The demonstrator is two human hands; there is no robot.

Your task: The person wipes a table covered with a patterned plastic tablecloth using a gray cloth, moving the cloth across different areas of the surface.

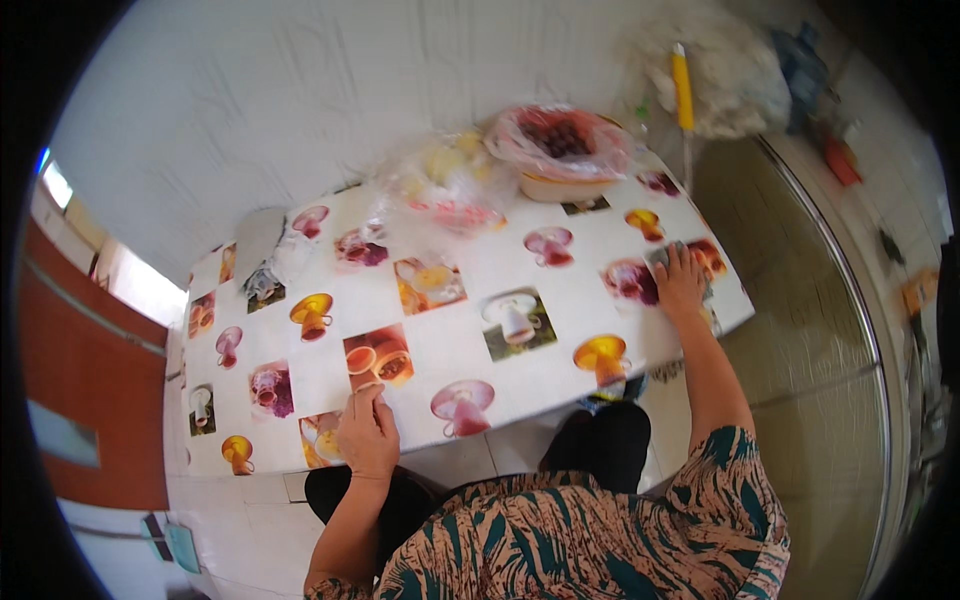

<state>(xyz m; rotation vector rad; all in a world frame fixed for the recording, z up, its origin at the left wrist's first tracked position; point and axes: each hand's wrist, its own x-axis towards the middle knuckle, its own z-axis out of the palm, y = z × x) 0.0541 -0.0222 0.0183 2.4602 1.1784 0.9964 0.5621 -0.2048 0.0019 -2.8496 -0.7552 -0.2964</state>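
A table with a white cover [430,345] printed with cups and saucers stands in front of me. My right hand [682,287] presses down on a greyish cloth [709,290] near the table's right end. Much of that cloth is hidden beneath the palm and fingers. At the near edge, left of the middle, my left hand [369,436] rests on the cover with its fingers curled together. Whatever those fingers may hold is hidden.
Against the wall sits a bowl [565,188] lined with a pinkish plastic bag, with dark round fruit inside. Beside it lies a clear bag [445,190] of yellowish things. A crumpled grey-white bag [265,245] is at the far left. A yellow handle [682,88] stands behind the right corner.
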